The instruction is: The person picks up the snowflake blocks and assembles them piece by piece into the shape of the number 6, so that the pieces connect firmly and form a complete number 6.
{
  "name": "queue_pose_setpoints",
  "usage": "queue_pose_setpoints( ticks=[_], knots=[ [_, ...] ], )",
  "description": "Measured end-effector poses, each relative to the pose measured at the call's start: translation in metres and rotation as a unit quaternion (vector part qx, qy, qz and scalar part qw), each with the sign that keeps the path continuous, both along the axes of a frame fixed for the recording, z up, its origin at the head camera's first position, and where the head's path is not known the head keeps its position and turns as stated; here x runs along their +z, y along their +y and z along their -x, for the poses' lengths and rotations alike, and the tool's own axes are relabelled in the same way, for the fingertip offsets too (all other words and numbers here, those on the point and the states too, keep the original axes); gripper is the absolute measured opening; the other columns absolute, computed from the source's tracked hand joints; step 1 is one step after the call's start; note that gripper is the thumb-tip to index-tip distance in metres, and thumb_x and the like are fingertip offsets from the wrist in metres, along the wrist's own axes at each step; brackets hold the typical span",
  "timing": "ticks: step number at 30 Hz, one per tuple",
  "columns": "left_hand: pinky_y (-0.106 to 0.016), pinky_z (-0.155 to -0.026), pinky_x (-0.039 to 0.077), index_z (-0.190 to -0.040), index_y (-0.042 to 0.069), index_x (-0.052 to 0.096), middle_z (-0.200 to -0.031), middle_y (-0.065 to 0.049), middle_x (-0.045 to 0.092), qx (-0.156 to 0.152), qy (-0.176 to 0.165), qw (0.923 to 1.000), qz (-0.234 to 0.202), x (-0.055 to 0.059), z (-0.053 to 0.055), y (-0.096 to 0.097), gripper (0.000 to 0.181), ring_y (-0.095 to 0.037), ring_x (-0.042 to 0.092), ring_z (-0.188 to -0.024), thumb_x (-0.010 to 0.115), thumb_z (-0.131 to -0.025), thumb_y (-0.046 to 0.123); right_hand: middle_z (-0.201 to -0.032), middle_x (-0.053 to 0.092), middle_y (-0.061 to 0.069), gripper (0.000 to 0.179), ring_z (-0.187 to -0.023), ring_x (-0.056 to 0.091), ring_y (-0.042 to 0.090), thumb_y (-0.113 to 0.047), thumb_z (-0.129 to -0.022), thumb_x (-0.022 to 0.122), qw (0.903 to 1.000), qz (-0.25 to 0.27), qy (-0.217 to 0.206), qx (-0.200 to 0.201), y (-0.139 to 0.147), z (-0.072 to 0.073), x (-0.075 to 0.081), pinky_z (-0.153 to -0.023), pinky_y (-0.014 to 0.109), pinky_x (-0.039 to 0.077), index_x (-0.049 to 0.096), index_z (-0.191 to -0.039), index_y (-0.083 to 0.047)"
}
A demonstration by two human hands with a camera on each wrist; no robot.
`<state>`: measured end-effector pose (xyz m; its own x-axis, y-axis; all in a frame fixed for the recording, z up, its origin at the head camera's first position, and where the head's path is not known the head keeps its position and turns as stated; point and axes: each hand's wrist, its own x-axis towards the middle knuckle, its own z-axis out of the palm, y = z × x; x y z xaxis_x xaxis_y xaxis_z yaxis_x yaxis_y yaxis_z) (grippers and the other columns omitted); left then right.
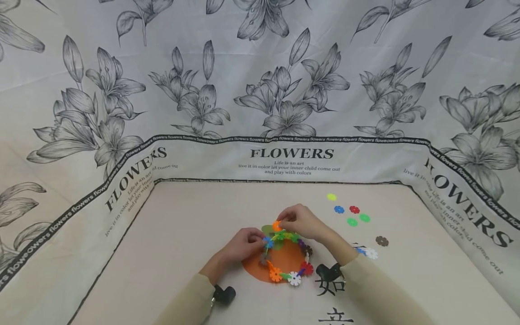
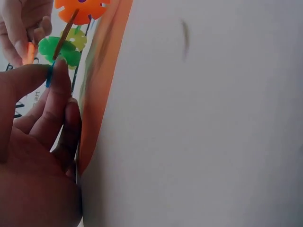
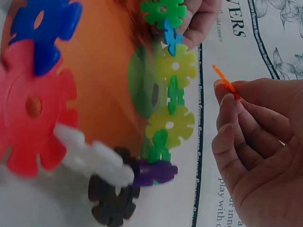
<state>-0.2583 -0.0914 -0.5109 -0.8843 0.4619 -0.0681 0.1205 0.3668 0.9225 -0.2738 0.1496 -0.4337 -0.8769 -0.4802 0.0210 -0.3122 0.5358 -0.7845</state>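
Note:
A ring of notched plastic snowflake discs, joined edge to edge in many colours, hangs between my hands. The left hand [image 1: 243, 245] holds it, pinching a blue disc [image 2: 49, 75] between thumb and fingertips. A green disc [image 3: 163, 10] and a yellow disc [image 3: 176, 66] are joined close by that blue one. Just beyond the ring's far side, the right hand [image 1: 302, 221] pinches a separate orange disc [image 3: 227, 84], seen edge-on in the right wrist view. Along the near side of the ring are another orange disc [image 1: 275, 274], a white disc [image 1: 294, 279] and a red disc [image 1: 307, 269].
Loose discs lie at the right, among them a yellow disc [image 1: 331, 197], a red disc [image 1: 354, 210] and a brown disc [image 1: 382, 241]. An orange fruit print [image 1: 253, 268] is under the ring. Flower-printed cloth [image 1: 288, 113] walls the table's back and sides.

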Motion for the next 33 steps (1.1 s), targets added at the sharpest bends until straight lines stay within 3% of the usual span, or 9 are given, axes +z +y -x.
queue_pose_setpoints(
  ticks=[4,14,25,28,33],
  knots=[
    [-0.027,-0.082,0.052,-0.114,0.006,0.072,-0.084,0.0,0.072,-0.005,-0.001,1.0,-0.003,0.002,-0.001,0.002,0.022,-0.014,0.063,-0.084,0.065,-0.101,0.021,-0.099,0.075,0.008,0.016,-0.085,0.067,0.016,-0.008,-0.094,0.07,0.9998,-0.017,0.01,0.007,-0.012,0.003,-0.005,-0.077,0.033,0.057,0.075,-0.105,0.002],
    [-0.033,-0.087,0.054,-0.11,0.005,0.074,-0.085,-0.002,0.074,0.012,-0.015,0.9998,-0.003,0.004,-0.002,0.005,0.021,-0.015,0.066,-0.083,0.065,-0.102,0.023,-0.088,0.074,0.007,0.013,-0.072,0.063,0.012,-0.003,-0.09,0.072,0.9989,-0.032,0.033,-0.005,-0.029,0.005,-0.012,-0.066,0.027,0.055,0.076,-0.1,0.004],
    [-0.031,-0.083,0.055,-0.11,0.003,0.072,-0.084,-0.003,0.073,0.037,-0.026,0.999,-0.004,0.004,-0.003,0.006,0.021,-0.016,0.066,-0.081,0.065,-0.102,0.022,-0.085,0.075,0.006,0.009,-0.072,0.064,0.013,-0.004,-0.087,0.072,0.9957,-0.058,0.034,-0.064,-0.043,-0.001,-0.008,-0.068,0.03,0.056,0.079,-0.09,0.001],
    [-0.03,-0.082,0.056,-0.11,0.003,0.071,-0.084,-0.003,0.073,0.038,-0.026,0.9989,-0.005,0.004,-0.004,0.005,0.021,-0.016,0.066,-0.081,0.065,-0.102,0.02,-0.086,0.075,0.005,0.009,-0.072,0.063,0.013,-0.006,-0.089,0.072,0.9956,-0.065,0.034,-0.058,-0.045,-0.001,-0.007,-0.069,0.03,0.056,0.079,-0.091,0.0],
    [-0.029,-0.084,0.054,-0.108,0.002,0.07,-0.084,-0.004,0.074,0.033,-0.023,0.9992,-0.009,0.003,-0.002,0.004,0.02,-0.015,0.068,-0.082,0.064,-0.102,0.019,-0.093,0.075,0.007,0.017,-0.083,0.065,0.017,-0.007,-0.088,0.076,0.9961,-0.083,0.028,-0.006,-0.042,-0.001,-0.004,-0.077,0.034,0.057,0.077,-0.102,0.003]
  ],
)
